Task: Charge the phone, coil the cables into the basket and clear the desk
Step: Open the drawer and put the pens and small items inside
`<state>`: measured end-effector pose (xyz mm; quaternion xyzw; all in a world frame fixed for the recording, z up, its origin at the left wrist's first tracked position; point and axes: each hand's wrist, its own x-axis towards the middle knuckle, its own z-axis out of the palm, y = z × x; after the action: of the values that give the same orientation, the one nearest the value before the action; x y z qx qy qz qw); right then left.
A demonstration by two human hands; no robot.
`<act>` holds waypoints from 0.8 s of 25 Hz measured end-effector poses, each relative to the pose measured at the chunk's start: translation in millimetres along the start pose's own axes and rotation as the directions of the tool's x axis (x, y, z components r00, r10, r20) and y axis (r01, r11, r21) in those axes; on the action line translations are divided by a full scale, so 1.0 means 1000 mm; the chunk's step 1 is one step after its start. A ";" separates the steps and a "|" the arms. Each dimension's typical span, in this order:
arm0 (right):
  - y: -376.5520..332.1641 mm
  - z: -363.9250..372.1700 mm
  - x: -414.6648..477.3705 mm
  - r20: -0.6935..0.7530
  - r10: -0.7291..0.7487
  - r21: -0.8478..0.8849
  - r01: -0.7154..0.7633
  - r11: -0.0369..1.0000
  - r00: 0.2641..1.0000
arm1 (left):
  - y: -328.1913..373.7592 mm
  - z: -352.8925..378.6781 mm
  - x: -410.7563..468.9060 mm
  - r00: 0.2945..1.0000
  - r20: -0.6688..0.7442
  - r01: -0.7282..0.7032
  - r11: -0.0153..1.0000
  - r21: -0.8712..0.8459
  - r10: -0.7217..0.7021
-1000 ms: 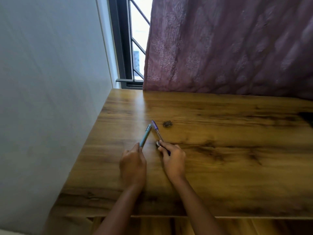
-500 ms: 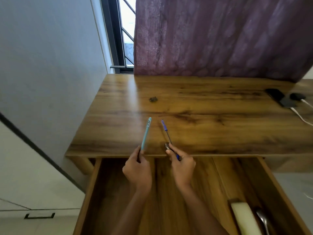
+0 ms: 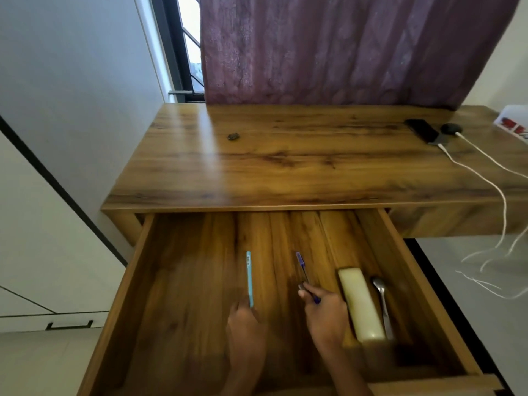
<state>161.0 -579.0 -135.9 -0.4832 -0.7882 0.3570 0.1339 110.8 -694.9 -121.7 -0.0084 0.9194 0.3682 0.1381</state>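
Observation:
Both my hands are over the open wooden drawer [image 3: 134, 270] below the desk top [image 3: 300, 167]. My left hand [image 3: 247, 324] holds a light blue pen [image 3: 249, 277] by its near end, the pen pointing away from me. My right hand [image 3: 325, 312] pinches a purple pen [image 3: 303, 268] and a small metal thing beside it. At the desk's far right a black phone [image 3: 422, 130] lies with a white cable [image 3: 483, 178] plugged in; the cable runs off the desk edge and hangs down.
In the drawer's right part lie a cream oblong box [image 3: 360, 304] and a metal spoon [image 3: 381, 295]. A small dark object [image 3: 233, 136] sits on the desk's left. A round black thing [image 3: 451, 128] lies next to the phone. A purple curtain [image 3: 343, 47] hangs behind; wall at left.
Both hands have moved with the pens from the desk top back over its front edge and down into the open drawer. The view has pulled back, showing the phone and cable.

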 end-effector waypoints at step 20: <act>-0.012 0.029 -0.017 0.121 -0.160 -0.157 0.179 0.971 0.980 | -0.024 0.005 0.007 0.990 0.090 -0.130 0.930 0.345 0.105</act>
<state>145.0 -609.3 -145.7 -0.4035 -0.8598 0.3024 0.0801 108.1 -708.0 -143.1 0.0840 0.9637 0.2064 0.1472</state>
